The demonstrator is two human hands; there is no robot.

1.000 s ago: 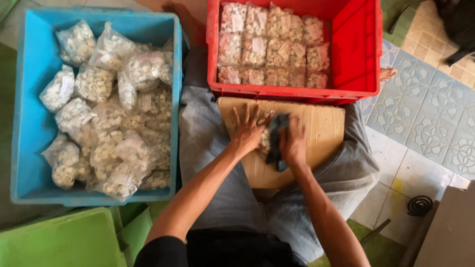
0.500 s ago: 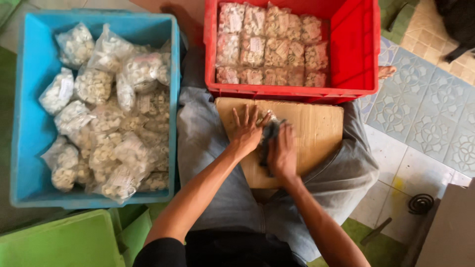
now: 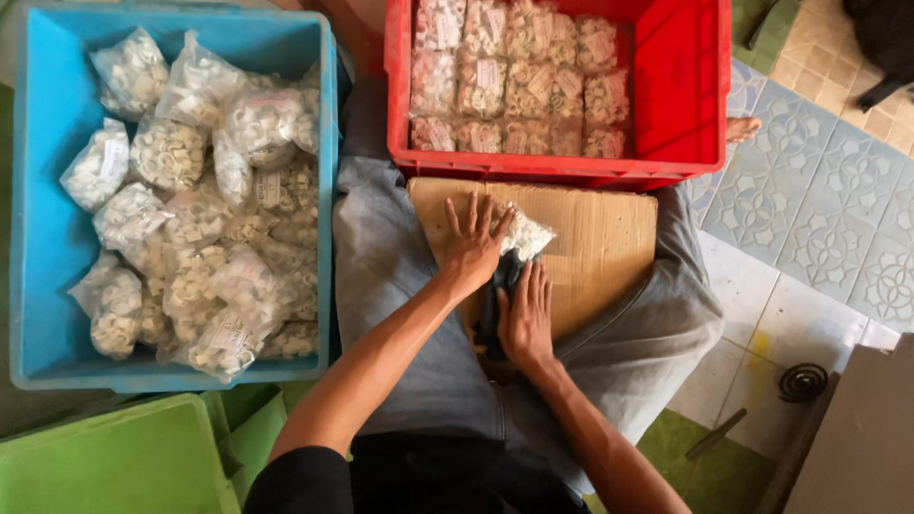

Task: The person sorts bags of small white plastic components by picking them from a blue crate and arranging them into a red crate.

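Head view: left hand [image 3: 473, 249] flat, fingers spread, on small bag [image 3: 526, 232], right hand [image 3: 526, 319] flat on dark cloth [image 3: 502, 286]; red crate [image 3: 681, 86] part-filled, blue crate [image 3: 52, 238] still heaped.

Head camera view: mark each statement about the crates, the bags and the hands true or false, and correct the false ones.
1. The blue crate holds loose, heaped bags. True.
2. Bags in the red crate lie in neat rows. True.
3. The cardboard sheet lies on the floor tiles. False: it rests on the person's lap.
4. The left hand is inside the blue crate. False: it presses flat on the cardboard, touching a small bag.
5. The right hand holds a bag in the air. False: it lies flat on the cardboard.
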